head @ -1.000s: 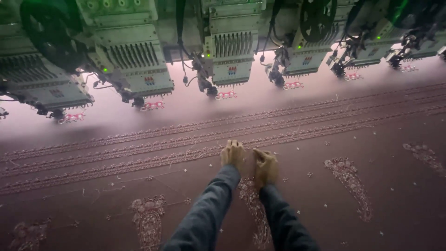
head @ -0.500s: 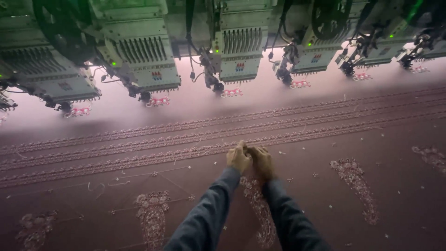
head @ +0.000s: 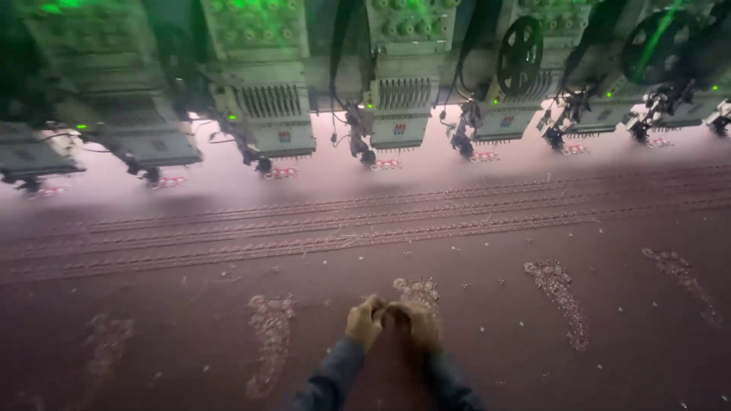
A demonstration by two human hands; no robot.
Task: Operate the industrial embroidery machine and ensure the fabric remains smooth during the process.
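Maroon fabric point(head: 183, 335), stretched flat under a row of embroidery heads point(head: 400, 114), lies beneath both hands. The left hand point(head: 364, 321) and the right hand point(head: 413, 323) sit knuckle to knuckle, fingertips curled together over one spot on the cloth, just short of a sequined leaf motif point(head: 417, 290). Whether they pinch a loose thread or the cloth itself is too small and blurred to tell. The cloth looks thin, soft and light, held taut, so it likely gives little and would pucker if tugged hard. Beyond the grip run bands of border stitching point(head: 365, 221); to either side lie more motifs point(head: 268, 342). Any thread here would be fine and easily snapped, best taken close to the stitching.
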